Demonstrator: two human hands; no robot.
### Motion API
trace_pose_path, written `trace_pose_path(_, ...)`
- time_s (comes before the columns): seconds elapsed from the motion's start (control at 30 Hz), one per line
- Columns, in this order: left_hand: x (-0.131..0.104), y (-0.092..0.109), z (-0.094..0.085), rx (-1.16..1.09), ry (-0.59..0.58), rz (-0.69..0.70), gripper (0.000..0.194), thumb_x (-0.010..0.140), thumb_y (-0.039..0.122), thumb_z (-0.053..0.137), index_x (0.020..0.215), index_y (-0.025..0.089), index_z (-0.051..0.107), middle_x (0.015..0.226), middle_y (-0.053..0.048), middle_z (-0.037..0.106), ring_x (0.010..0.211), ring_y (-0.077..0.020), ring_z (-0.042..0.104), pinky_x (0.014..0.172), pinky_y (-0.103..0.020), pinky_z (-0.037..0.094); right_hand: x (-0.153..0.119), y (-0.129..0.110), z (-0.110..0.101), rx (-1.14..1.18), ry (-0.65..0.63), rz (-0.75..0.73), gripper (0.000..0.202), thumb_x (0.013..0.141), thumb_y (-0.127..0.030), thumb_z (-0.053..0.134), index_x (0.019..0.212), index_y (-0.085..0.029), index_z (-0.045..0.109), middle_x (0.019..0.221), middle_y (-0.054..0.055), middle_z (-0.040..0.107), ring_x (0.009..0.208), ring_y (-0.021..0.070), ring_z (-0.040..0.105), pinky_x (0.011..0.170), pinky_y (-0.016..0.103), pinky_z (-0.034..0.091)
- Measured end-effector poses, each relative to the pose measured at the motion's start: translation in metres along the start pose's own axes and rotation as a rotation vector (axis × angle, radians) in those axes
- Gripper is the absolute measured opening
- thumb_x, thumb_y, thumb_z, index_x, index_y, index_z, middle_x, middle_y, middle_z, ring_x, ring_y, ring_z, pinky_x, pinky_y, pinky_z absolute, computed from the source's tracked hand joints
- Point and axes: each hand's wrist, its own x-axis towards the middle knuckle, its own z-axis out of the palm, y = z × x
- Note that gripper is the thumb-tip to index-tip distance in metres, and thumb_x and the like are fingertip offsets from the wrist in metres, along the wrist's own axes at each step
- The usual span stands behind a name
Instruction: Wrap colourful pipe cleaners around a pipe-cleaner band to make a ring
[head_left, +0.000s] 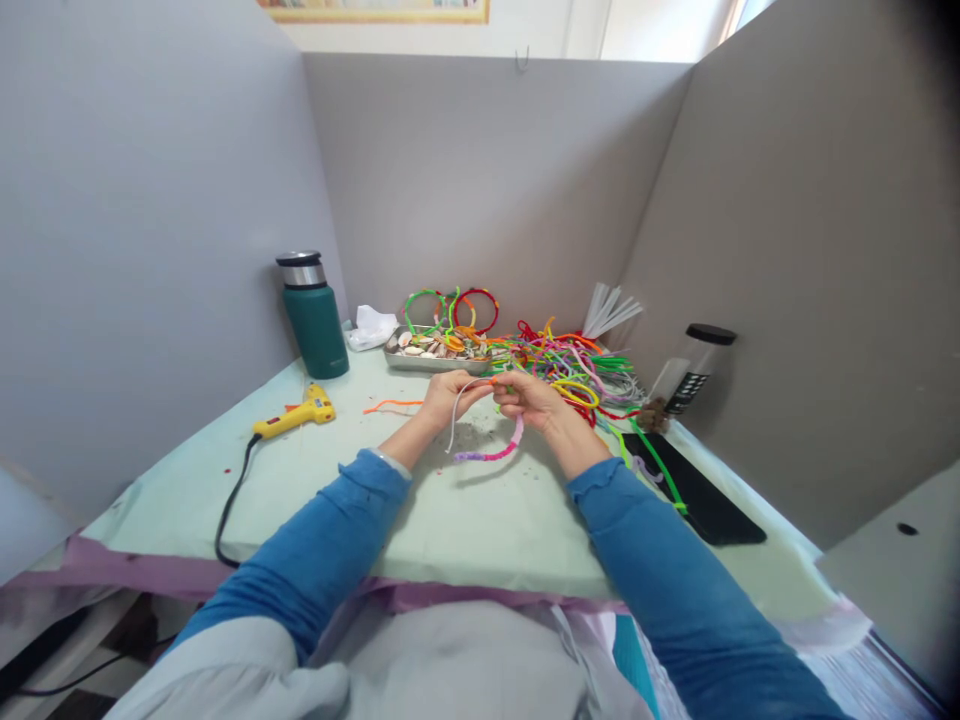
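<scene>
Both my hands meet above the middle of the table, fingers pinched close together. Between them runs a thin strand wrapped in coloured pipe cleaner (499, 456), with purple, magenta and pale pink sections curving down below my right hand (532, 402). My right hand is closed on this wrapped strand near a small orange bit at the fingertips. My left hand (452, 397) pinches the same place, and a bare whitish end (453, 425) hangs down beside it. An orange pipe cleaner (394, 403) sticks out left of my left hand; whether it is held is hidden.
A yellow glue gun (296, 412) with a black cord lies left, before a green bottle (315, 325). Behind my hands are a metal tray (435, 362) of shells, finished-looking rings (477, 312) and piled pipe cleaners (592, 365). Right are glue sticks (606, 310), a clear bottle (697, 365) and a black slab (709, 500).
</scene>
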Motion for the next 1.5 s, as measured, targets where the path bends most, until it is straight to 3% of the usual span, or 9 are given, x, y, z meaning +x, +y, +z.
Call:
trace_pose_path(0.2,0.0,0.0,0.004,-0.013,0.078,-0.18,0.048,0.081,0.05,0.051,0.049,0.014,0.055,0.05,0.003,0.042,0.053,-0.0082,0.038,0.053,-0.022,0.03,0.004,0.005,0.001,-0.006,0.003,-0.019,0.025,0.061,-0.016,0.068,0.07,-0.017,0.045,0.053,-0.007,0.04,0.041,0.0027,0.026,0.034,0.014,0.014)
trace_pose_path(0.43,-0.002,0.005,0.003,-0.16,0.035,-0.33,0.054,0.079,0.061,0.046,0.05,0.016,0.047,0.049,0.003,0.04,0.053,-0.0097,0.04,0.053,-0.022,0.031,0.003,0.006,0.008,-0.093,0.041,-0.1,0.024,0.062,-0.02,0.069,0.072,-0.017,0.048,0.053,-0.007,0.04,0.04,0.0025,0.024,0.035,0.016,0.013)
trace_pose_path(0.67,-0.001,0.018,0.004,-0.385,-0.075,-0.553,0.062,0.079,0.072,0.033,0.055,0.017,0.05,0.039,0.004,0.028,0.041,-0.0085,0.027,0.044,-0.025,0.02,0.005,0.006,0.007,-0.07,0.151,-0.198,0.025,0.06,-0.019,0.068,0.069,-0.017,0.045,0.052,-0.007,0.039,0.04,0.0026,0.025,0.035,0.017,0.013)
trace_pose_path(0.8,-0.002,0.024,0.001,-0.511,-0.171,-0.553,0.066,0.081,0.072,0.028,0.064,0.016,0.058,0.039,0.004,0.03,0.038,-0.0078,0.025,0.043,-0.025,0.019,0.006,0.007,0.005,-0.08,0.183,-0.22,0.023,0.06,-0.018,0.067,0.071,-0.017,0.048,0.052,-0.007,0.04,0.04,0.0023,0.024,0.036,0.017,0.013)
trace_pose_path(0.97,-0.003,0.021,0.002,-0.536,-0.149,-0.569,0.073,0.081,0.074,0.025,0.079,0.013,0.065,0.048,0.0,0.045,0.038,-0.0072,0.029,0.041,-0.025,0.019,0.005,0.008,0.008,-0.199,0.219,-0.263,0.019,0.063,-0.022,0.067,0.072,-0.017,0.05,0.052,-0.007,0.039,0.039,0.0026,0.021,0.036,0.018,0.011)
trace_pose_path(1.2,-0.002,0.016,0.006,-0.574,-0.149,-0.569,0.078,0.079,0.077,0.021,0.082,0.013,0.065,0.054,-0.001,0.048,0.037,-0.006,0.027,0.04,-0.025,0.018,0.008,0.009,0.007,-0.236,0.226,-0.287,0.024,0.064,-0.026,0.068,0.064,-0.018,0.045,0.053,-0.006,0.037,0.04,0.0028,0.023,0.037,0.019,0.012)
trace_pose_path(1.5,-0.001,0.015,0.008,-0.622,-0.17,-0.605,0.072,0.079,0.075,0.028,0.084,0.013,0.064,0.056,0.001,0.048,0.037,-0.0058,0.028,0.039,-0.024,0.018,0.002,0.009,0.015,-0.278,0.298,-0.304,0.021,0.064,-0.027,0.069,0.073,-0.018,0.052,0.049,-0.009,0.029,0.039,0.003,0.02,0.037,0.018,0.012)
